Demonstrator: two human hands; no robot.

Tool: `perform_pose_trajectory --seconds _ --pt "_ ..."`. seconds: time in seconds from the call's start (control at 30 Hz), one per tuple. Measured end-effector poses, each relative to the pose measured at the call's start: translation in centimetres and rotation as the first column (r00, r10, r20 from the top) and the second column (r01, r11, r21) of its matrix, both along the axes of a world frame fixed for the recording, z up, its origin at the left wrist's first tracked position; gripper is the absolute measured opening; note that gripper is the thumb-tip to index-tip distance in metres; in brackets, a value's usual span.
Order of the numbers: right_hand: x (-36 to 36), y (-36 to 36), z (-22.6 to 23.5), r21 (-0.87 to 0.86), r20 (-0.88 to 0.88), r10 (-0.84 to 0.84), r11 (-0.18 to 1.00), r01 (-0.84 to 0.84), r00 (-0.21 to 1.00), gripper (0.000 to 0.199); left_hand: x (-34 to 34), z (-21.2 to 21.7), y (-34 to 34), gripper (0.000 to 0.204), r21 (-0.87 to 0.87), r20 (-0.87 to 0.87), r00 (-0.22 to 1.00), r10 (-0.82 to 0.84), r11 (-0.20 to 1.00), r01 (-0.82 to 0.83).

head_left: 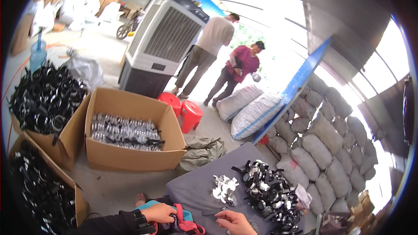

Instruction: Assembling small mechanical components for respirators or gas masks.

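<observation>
My left hand (pixel 159 213) is at the bottom edge, closed on a bundle of teal and pink cloth (pixel 183 223) at the near edge of a grey-covered table (pixel 196 187). My right hand (pixel 235 222) is just to its right, fingers pinched together over the grey cover; whether a small part sits between them I cannot tell. On the table beyond lie a small pile of silver metal pieces (pixel 224 189) and a larger heap of black and silver rings (pixel 270 191).
An open cardboard box of silver rings (pixel 126 132) stands on the floor ahead, with boxes of black rings (pixel 45 98) at left. Two red stools (pixel 185 111), a large air cooler (pixel 163 41), stacked sacks (pixel 322 148) and two standing people (pixel 217 56) are farther off.
</observation>
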State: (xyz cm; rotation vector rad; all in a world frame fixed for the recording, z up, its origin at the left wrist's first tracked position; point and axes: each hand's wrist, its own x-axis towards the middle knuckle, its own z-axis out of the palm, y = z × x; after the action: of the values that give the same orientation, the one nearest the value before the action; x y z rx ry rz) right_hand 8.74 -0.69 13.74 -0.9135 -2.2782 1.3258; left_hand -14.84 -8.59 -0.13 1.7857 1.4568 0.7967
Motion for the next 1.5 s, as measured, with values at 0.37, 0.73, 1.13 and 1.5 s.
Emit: perform_pose_trajectory --seconds 0.37,0.73,1.13,1.5 --pt "1.7 4.7 1.9 -0.144 0.209 -0.070 0.984 0.101 0.975 0.015 1.1 -1.9 0.0 0.029 0.083 0.018 1.000 0.026 0.996 -0.027" --pt "-1.4 4.6 2.1 -0.138 0.236 -0.046 0.987 0.081 0.971 0.016 0.5 -2.7 -0.9 0.026 0.133 0.139 0.990 0.009 0.991 -0.028" --pt "-7.8 9.9 11.1 0.488 -0.061 -0.111 0.864 0.127 0.992 0.024 -0.2 -1.0 -1.0 0.026 -0.022 0.087 0.996 -0.001 1.000 0.003" --pt "-3.6 7.3 8.0 -0.015 0.025 -0.309 0.951 0.310 0.951 0.020 0.2 -0.8 -1.6 0.027 -0.059 0.164 0.985 0.060 0.997 -0.051"
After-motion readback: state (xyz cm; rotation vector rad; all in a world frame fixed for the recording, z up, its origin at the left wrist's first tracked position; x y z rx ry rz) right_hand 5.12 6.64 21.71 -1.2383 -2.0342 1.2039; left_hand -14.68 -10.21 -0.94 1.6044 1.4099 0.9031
